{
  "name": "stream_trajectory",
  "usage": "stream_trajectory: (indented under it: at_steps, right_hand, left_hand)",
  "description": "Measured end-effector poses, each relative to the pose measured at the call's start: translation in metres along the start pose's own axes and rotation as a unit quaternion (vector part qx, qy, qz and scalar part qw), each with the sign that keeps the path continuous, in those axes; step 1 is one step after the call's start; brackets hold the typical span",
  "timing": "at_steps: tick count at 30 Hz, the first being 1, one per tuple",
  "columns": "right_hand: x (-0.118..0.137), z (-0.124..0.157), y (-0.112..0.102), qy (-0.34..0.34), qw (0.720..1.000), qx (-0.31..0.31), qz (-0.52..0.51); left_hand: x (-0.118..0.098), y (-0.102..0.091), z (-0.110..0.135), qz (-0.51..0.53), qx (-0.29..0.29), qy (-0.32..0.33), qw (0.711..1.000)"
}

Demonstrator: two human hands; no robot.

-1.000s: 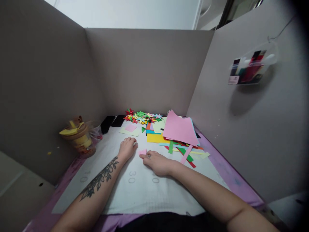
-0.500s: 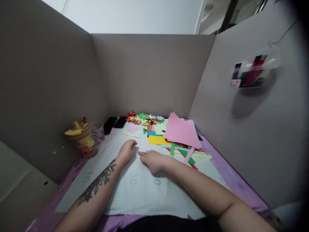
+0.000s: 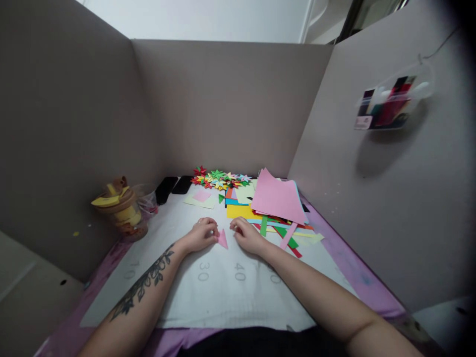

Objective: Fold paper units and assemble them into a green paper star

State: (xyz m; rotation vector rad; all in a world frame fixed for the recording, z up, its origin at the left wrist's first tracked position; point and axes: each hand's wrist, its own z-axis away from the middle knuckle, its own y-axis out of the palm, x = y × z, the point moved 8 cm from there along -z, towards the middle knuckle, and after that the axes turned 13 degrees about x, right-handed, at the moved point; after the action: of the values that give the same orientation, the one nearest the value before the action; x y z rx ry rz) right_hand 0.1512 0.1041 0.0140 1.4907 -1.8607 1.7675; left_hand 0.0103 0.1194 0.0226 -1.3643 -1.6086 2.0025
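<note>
- Since my left hand (image 3: 201,234) is nearer, it's pinching the pink paper (image 3: 223,239) just rightward, long tip toward me
- right hand (image 3: 248,236): loosely open, paper's leftward

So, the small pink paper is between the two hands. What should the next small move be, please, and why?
Probably the right hand should move in and steady the free side of the small pink paper: the left hand is at its left edge, while the right hand is close but apart from it.
</note>
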Motion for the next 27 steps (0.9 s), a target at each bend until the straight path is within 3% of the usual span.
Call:
stream_trajectory:
  at_steps: [5,12,16,21,27]
  right_hand:
    - [-0.013,0.0,0.001,0.125,0.983,-0.034,-0.131]
    - [-0.001,-0.001,0.012,0.127,0.966,0.003,-0.224]
    - [-0.003,-0.001,0.021,0.148,0.953,0.012,-0.263]
    - [-0.001,-0.002,0.014,0.136,0.962,-0.036,-0.234]
    - [0.005,-0.001,0.015,0.126,0.971,-0.024,-0.2]
  left_hand:
    - [-0.009,-0.014,0.001,0.098,-0.063,0.0,0.993]
    - [-0.012,-0.017,0.003,0.166,-0.119,-0.049,0.978]
    - [-0.003,-0.013,0.001,0.242,-0.17,-0.063,0.953]
    - [0.001,0.002,-0.004,0.375,-0.173,-0.075,0.908]
    - [-0.001,0.007,0.0,0.383,-0.182,-0.122,0.898]
